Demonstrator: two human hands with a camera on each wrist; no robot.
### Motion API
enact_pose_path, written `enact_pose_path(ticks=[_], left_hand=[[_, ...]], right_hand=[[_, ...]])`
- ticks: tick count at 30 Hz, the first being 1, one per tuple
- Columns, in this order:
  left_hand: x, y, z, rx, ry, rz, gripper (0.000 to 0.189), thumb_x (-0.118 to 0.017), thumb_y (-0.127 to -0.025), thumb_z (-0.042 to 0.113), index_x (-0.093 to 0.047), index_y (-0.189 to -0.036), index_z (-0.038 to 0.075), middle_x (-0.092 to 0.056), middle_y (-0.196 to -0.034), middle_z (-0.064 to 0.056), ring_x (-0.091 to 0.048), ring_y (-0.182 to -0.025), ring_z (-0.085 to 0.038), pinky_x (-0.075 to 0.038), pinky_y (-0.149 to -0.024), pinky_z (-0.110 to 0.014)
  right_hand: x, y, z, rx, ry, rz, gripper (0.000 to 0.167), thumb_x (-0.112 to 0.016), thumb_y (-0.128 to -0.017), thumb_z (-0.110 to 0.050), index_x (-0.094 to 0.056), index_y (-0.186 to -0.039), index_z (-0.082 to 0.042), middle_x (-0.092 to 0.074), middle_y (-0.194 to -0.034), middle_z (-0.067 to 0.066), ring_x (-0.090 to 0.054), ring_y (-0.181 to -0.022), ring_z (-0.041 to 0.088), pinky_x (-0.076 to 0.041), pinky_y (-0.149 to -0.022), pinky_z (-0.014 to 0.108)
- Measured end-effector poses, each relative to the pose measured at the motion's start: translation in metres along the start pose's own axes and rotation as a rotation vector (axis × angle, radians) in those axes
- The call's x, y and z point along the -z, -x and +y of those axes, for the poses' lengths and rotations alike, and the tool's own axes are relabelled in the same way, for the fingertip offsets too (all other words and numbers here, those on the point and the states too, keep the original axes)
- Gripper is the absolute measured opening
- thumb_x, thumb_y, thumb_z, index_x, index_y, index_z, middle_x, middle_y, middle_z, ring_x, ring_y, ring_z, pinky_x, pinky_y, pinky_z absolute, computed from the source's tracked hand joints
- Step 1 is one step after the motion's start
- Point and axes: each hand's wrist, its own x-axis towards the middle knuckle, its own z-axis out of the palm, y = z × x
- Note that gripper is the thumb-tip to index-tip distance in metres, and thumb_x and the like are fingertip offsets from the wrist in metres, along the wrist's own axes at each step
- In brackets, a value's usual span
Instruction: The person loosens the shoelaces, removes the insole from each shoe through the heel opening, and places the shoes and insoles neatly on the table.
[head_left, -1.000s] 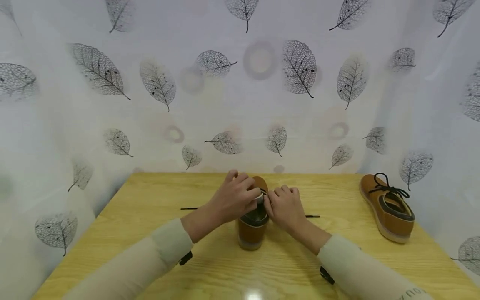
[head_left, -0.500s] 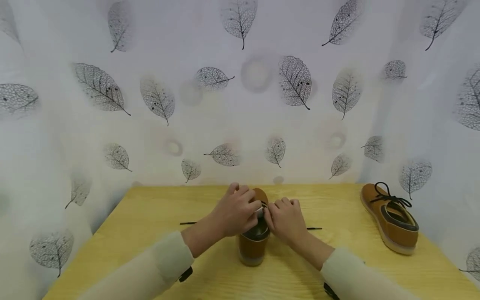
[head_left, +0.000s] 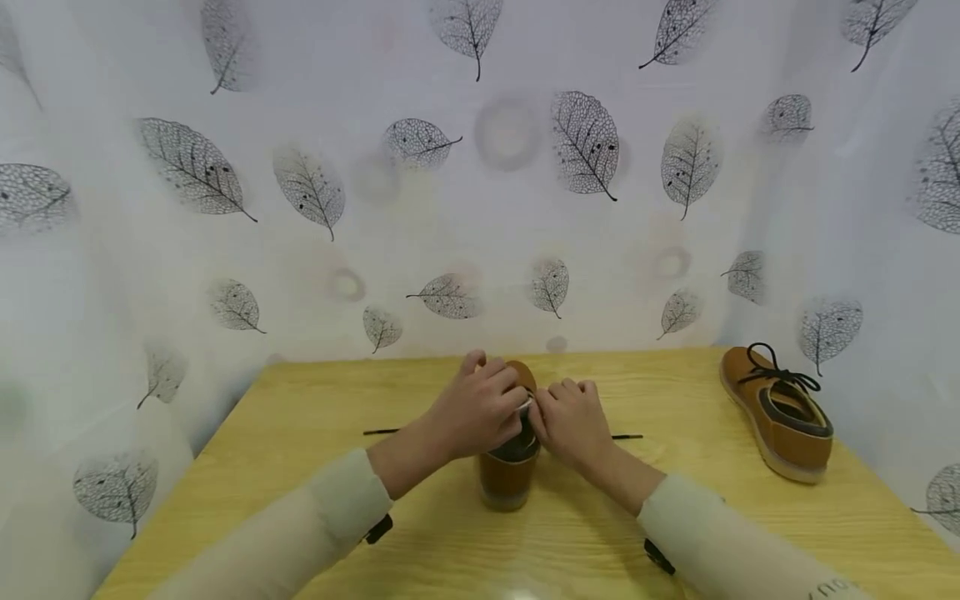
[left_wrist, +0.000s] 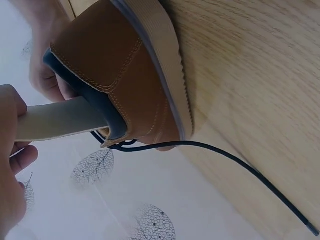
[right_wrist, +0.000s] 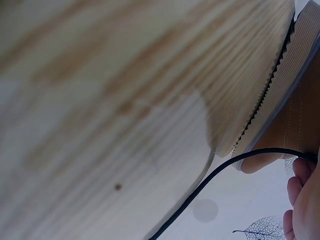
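A brown leather shoe (head_left: pixel 507 482) with a dark collar stands on the table, toe pointing away. My left hand (head_left: pixel 482 410) is at the left of its opening. In the left wrist view, that hand pinches the pale tongue (left_wrist: pixel 62 120) between thumb and fingers, pulling it up out of the shoe. My right hand (head_left: pixel 574 427) has its fingers curled at the right edge of the opening, gripping the shoe there. A dark lace (left_wrist: pixel 235 161) hangs loose from the eyelets on the left side; another lace end (right_wrist: pixel 200 185) trails on the right, by the right hand's fingers.
A second brown shoe (head_left: pixel 780 417), its black lace tied in a bow, stands at the right of the wooden table (head_left: pixel 300 483). Behind hangs a white curtain (head_left: pixel 510 217) printed with leaves.
The head view tilts up and then back down a little. Both hands keep nearly the same place at the shoe, and the loose laces stay spread to each side.
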Motion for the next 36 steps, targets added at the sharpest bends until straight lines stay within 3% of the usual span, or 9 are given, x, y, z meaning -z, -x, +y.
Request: enact_pose_path(ticks=[10,21,36], left_hand=[[0.016,-0.021,-0.014,-0.018,-0.111,0.022,0.014,-0.058,-0.086,0.018,-0.060,-0.072,0.018,-0.066,-0.084,0.002,-0.053,-0.081,-0.019,-0.033,-0.086,-0.043],[0.038,-0.026,-0.027,-0.038,-0.117,0.036,0.012,-0.062,-0.088,0.022,-0.065,-0.079,0.016,-0.066,-0.085,0.001,-0.056,-0.084,-0.020,-0.034,-0.088,-0.044],[0.076,-0.034,-0.043,0.044,-0.217,0.137,0.004,-0.064,-0.081,0.012,-0.065,-0.078,0.011,-0.066,-0.085,-0.002,-0.059,-0.086,-0.023,-0.034,-0.090,-0.049]], right_hand=[[0.001,-0.012,0.009,-0.024,0.004,-0.026,0.034,-0.047,-0.098,-0.028,-0.054,-0.069,-0.011,-0.056,-0.062,0.004,-0.055,-0.060,0.026,-0.038,-0.061,0.042],[0.003,-0.016,0.006,-0.004,0.004,0.021,0.032,-0.056,-0.094,-0.023,-0.050,-0.065,-0.012,-0.049,-0.057,0.002,-0.051,-0.054,0.023,-0.032,-0.057,0.037],[0.002,-0.006,0.001,-0.042,-0.059,-0.034,0.032,-0.055,-0.094,-0.023,-0.047,-0.065,-0.014,-0.049,-0.056,0.001,-0.051,-0.051,0.021,-0.028,-0.052,0.032]])
